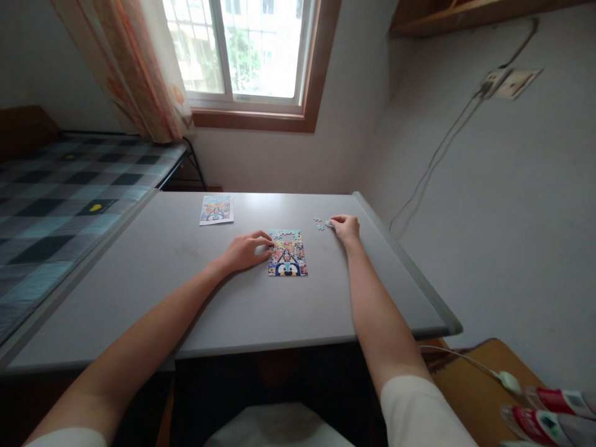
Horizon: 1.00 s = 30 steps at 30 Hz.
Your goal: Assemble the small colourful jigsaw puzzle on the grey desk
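A small jigsaw puzzle (pixel 287 253) lies on the grey table, mostly assembled, with a gap near its upper edge. Its lower part shows a blue cartoon dog face. My left hand (pixel 249 250) rests at the puzzle's left edge, fingers apart and touching it. To the right of the puzzle are several loose jigsaw pieces (pixel 320 227), pale blue. My right hand (pixel 345 227) is beside them with thumb and forefinger pinched on a jigsaw piece, which is mostly hidden by the fingertips. A printed picture sheet (pixel 216 210) with a similar design lies farther back on the left.
The grey table (pixel 223 323) has a raised rim on its right, along the wall. A bed (pixel 88 174) with a checked cover stands at the left. Bottles with red labels (pixel 535 425) lie at the lower right, near a white charger (pixel 508 381) and cable.
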Each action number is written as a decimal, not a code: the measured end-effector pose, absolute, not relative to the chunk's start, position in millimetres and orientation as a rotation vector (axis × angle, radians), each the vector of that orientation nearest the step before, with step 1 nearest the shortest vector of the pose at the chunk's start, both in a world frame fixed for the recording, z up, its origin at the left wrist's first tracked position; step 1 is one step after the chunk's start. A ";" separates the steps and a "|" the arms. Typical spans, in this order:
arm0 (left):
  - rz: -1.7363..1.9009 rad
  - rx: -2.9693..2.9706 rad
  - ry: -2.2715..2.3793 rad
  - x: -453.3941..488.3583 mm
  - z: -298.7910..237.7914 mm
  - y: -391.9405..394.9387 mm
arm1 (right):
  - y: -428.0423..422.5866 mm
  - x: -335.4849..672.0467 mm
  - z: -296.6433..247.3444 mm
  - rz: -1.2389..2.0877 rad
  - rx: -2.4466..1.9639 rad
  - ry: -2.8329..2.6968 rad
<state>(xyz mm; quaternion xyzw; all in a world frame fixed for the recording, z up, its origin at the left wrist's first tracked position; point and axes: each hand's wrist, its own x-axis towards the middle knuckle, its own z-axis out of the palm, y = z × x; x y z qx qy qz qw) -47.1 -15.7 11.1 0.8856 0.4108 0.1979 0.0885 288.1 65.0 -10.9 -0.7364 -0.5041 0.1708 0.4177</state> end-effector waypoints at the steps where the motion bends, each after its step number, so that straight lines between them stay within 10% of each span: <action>1: 0.587 2.637 1.218 -47.2 10.9 -15.6 | 64.1 287.7 -8.9 0.424 -1.834 -1.274; 30: 0.602 2.629 1.206 -47.6 9.0 -14.4 | 46.8 269.5 6.9 0.439 -2.000 -1.596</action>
